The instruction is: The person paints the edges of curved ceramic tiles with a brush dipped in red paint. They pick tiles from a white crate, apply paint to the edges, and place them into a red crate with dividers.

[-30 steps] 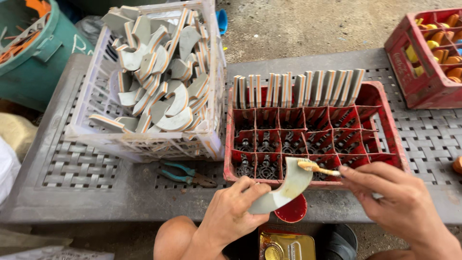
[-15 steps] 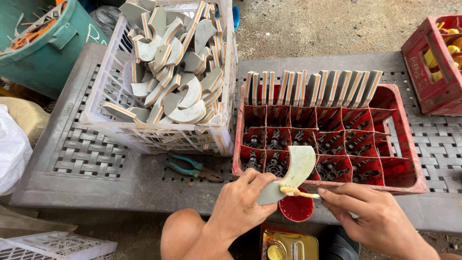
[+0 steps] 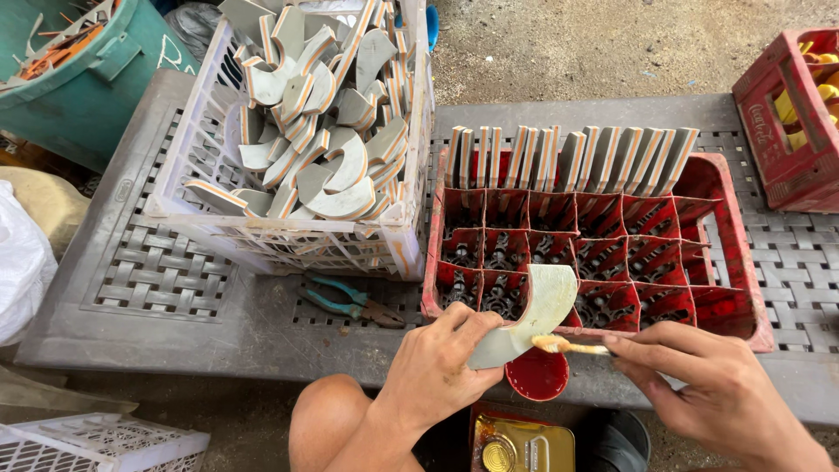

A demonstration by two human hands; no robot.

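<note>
My left hand grips a pale grey curved piece by its lower end, holding it up over the front edge of the red crate. My right hand pinches a small brush whose tip touches the curved piece's inner face. Just below them sits a small red cup. A row of similar grey-and-orange pieces stands upright along the red crate's back compartments. The white basket at the left is heaped with more curved pieces.
Green-handled pliers lie on the grey lattice table in front of the basket. A teal bin stands at top left, another red crate with yellow items at top right. A yellow tin sits below by my knee.
The brush came back from over the red crate to the curved piece and now rests on its lower inner face. My left hand has tilted the piece more upright.
</note>
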